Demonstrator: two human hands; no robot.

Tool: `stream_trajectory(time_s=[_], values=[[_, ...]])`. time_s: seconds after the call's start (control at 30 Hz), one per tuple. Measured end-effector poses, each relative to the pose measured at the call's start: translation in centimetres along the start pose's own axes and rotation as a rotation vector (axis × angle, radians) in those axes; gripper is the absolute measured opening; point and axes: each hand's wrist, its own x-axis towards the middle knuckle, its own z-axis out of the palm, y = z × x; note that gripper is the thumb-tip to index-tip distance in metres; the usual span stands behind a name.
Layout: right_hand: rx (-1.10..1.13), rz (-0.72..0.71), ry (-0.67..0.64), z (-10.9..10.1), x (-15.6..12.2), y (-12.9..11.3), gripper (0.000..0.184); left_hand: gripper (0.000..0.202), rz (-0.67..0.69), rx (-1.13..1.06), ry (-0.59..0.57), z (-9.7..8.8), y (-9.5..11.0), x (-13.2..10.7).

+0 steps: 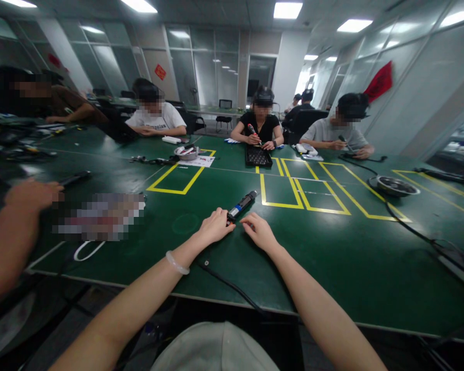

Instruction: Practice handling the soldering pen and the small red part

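My left hand (pixel 215 226) rests on the table with its fingers closed around the near end of a black cylindrical tool (pixel 240 207). The tool has a blue band and a pale label, and it points away from me to the right. A bit of orange shows by my left fingertips. Just right of the tool's near end is my right hand (pixel 260 231), fingers bent and pinched together; whatever is between them is too small to make out. A black cable (pixel 232 284) runs from near my left wrist over the table's front edge.
The green table (pixel 332 268) has yellow taped rectangles. At left are a co-worker's arm (pixel 13 226) and a blurred-out flat item (pixel 104 216). A metal bowl (pixel 397 186) and a long cable lie right. Across sit several co-workers, one behind a black tray (pixel 258 156).
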Motion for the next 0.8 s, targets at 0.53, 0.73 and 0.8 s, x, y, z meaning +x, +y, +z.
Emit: stream_trajectory(time_s=[0.53,0.73,0.8], values=[[-0.033,0.020,-0.047,0.1,-0.1,0.6,0.015,0.057,-0.392,0.189,0.116,-2.5,-14.0,-0.3],[-0.032,0.030,-0.060,0.2,-0.1,0.7,0.014,0.058,-0.469,0.250,0.207,-2.9,-16.0,-1.1],[-0.032,0.030,-0.068,0.2,-0.1,0.7,0.014,0.056,-0.430,0.290,0.286,-2.9,-15.9,-1.2]])
